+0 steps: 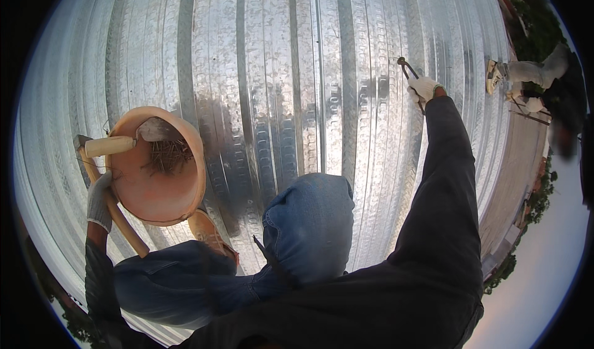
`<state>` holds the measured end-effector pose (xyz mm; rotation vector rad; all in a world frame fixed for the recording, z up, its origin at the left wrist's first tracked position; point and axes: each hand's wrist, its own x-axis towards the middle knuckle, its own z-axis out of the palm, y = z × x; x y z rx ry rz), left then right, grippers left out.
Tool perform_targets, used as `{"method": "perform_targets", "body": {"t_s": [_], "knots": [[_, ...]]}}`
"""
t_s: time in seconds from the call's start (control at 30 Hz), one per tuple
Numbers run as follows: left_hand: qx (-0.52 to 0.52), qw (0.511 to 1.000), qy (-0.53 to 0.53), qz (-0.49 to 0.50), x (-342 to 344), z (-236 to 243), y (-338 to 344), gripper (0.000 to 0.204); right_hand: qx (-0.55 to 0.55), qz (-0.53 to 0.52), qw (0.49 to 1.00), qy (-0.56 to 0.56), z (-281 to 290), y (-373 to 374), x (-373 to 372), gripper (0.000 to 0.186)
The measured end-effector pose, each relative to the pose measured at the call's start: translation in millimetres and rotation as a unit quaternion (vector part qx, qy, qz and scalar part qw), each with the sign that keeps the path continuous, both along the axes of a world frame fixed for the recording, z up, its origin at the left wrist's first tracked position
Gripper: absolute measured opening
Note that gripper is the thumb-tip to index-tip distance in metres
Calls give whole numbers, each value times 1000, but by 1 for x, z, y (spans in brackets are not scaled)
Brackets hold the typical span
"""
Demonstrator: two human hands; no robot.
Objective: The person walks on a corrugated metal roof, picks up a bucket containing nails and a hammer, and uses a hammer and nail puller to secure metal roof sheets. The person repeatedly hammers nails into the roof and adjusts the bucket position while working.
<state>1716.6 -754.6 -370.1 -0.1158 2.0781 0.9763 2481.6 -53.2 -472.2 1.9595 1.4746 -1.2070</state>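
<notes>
So, knit-gloved R hand w/ metal pincers

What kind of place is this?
Probably an outdoor building site: shiny ridged metal sheets lie underfoot, the gloved right hand grips a dark tool, and trees and sky show beyond.

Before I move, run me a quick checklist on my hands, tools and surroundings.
1. Right hand gripping the pincers: ok.
2. Left hand gripping the hammer: cannot tell; the grip is hidden beside the bucket.
3. Both hands gloved: ok.
4. Trowel fully inside the bucket: not ok; it juts past the rim.
5. Co-worker apart from your right hand: ok, farther right.
</notes>
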Motion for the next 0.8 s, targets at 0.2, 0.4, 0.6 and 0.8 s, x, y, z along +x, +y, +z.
{"method": "perform_targets", "body": {"t_s": [0.2, 0.4, 0.6, 0.8], "knots": [[28, 999, -14, 37, 30, 9, 29, 35, 119, -189, 970, 97, 94, -146, 5, 27], [44, 998, 13, 31, 45, 27, 21, 47, 165, 71, 978, 109, 169, -220, -155, 29], [163, 984, 27, 65, 52, 9, 21, 55, 407, 459, 764, 200, 175, -325, -296, 14], [124, 985, 107, -58, 50, 4, 16, 59, 436, 703, 551, 110, 190, -369, -386, 20]]}}
